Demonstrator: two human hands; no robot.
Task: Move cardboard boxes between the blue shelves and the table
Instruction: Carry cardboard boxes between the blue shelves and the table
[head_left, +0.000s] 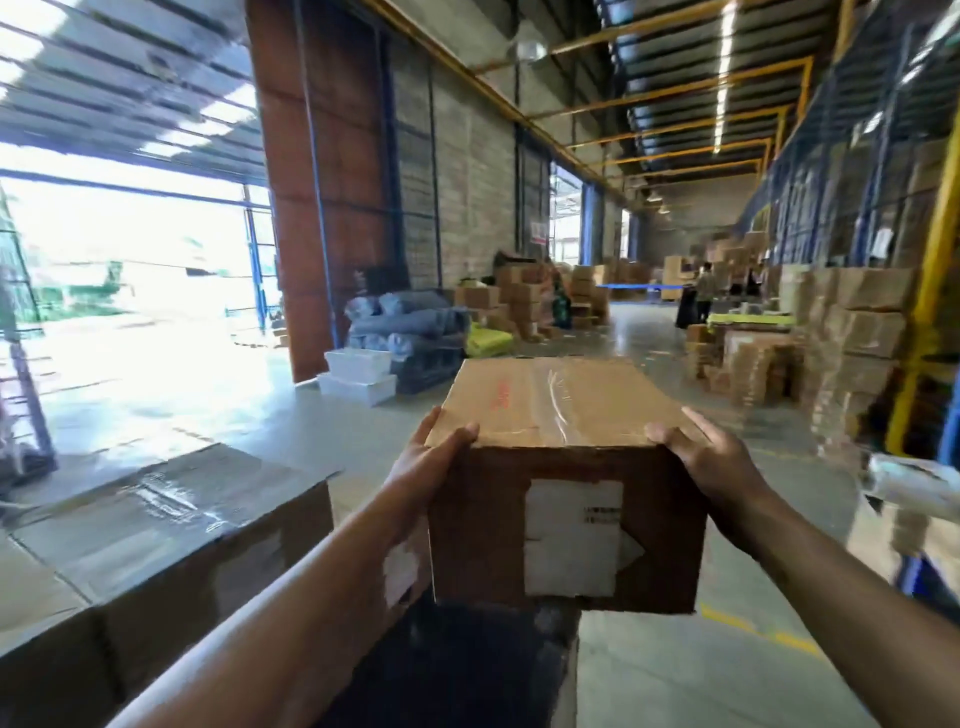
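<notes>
I carry a taped brown cardboard box (563, 415) in front of me at chest height, with a white label on the face toward me. My left hand (428, 457) grips its left side, thumb hooked over the top edge. My right hand (706, 457) grips the right side the same way. The blue shelves (852, 156) rise along the right wall, stacked with cartons. No table surface can be made out clearly.
A large taped carton (171, 519) sits low at my left. White tubs (358, 374) and grey bundles lie by the brick wall. Carton stacks (852, 332) line the right side, more stand far down the aisle beside a person (704, 291). A wide doorway opens at left.
</notes>
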